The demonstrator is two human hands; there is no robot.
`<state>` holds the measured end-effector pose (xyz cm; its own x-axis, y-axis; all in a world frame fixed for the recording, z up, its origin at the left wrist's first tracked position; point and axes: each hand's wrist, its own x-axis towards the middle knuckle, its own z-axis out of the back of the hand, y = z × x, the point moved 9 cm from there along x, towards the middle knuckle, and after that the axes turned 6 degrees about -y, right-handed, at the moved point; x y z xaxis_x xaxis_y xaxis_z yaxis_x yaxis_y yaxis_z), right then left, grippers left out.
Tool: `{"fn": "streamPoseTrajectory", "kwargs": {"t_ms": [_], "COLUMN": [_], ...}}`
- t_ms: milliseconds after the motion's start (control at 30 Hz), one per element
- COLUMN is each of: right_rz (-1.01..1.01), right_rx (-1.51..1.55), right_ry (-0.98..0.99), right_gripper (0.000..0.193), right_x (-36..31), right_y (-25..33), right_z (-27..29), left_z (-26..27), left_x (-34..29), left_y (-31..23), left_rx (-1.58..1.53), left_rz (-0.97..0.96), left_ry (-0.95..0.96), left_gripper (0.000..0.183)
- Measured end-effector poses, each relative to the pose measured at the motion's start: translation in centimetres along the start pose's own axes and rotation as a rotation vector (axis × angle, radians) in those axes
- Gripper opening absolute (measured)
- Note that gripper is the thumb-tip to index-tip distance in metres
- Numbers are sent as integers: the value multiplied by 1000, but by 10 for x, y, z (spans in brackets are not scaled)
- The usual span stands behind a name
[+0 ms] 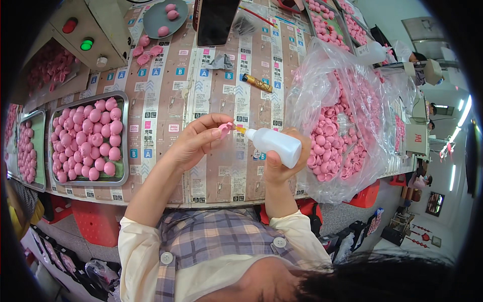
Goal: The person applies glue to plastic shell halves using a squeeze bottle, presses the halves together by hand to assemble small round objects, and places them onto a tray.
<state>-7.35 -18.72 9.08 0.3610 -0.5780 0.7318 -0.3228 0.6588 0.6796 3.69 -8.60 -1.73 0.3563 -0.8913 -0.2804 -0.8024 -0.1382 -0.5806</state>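
Observation:
Between the thumb and fingers of my left hand (197, 138) is a small pink plastic shell piece (226, 130), its hollow side partly showing. My right hand (288, 163) is wrapped round a white squeeze bottle (275, 145), tilted so that its yellowish nozzle (241, 129) points left. The nozzle tip meets or nearly meets the edge of the pink piece; I cannot tell whether they touch. Both hands are above the table's near middle. To the right of the bottle lies a clear plastic bag (322, 95) full of loose pink shell pieces (327, 146).
A metal tray (126, 151) of round pink balls (85, 138) stands at left, another tray beside it. At the back are a grey plate (151, 22), a dark phone-like device (216, 22), a yellow-brown tube (257, 83) and a machine with lit buttons (90, 32). Red stools (93, 221) stand below the edge.

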Motion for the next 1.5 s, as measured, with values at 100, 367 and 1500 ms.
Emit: {"fn": "streamPoseTrajectory", "kwargs": {"t_ms": [100, 367, 1500], "right_rz": [16, -240, -192], "right_rx": [-67, 231, -732], "right_ry": [-23, -294, -129], "right_gripper": [54, 47, 18], "right_x": [-1, 4, 62], "right_y": [3, -27, -56], "right_z": [1, 26, 105], "left_z": [3, 10, 8], "left_x": [1, 3, 3], "left_y": [-1, -15, -5], "left_rx": [33, -110, -717], "left_rz": [-31, -120, 13], "left_ry": [-53, -92, 20], "left_gripper": [35, 35, 34]}}
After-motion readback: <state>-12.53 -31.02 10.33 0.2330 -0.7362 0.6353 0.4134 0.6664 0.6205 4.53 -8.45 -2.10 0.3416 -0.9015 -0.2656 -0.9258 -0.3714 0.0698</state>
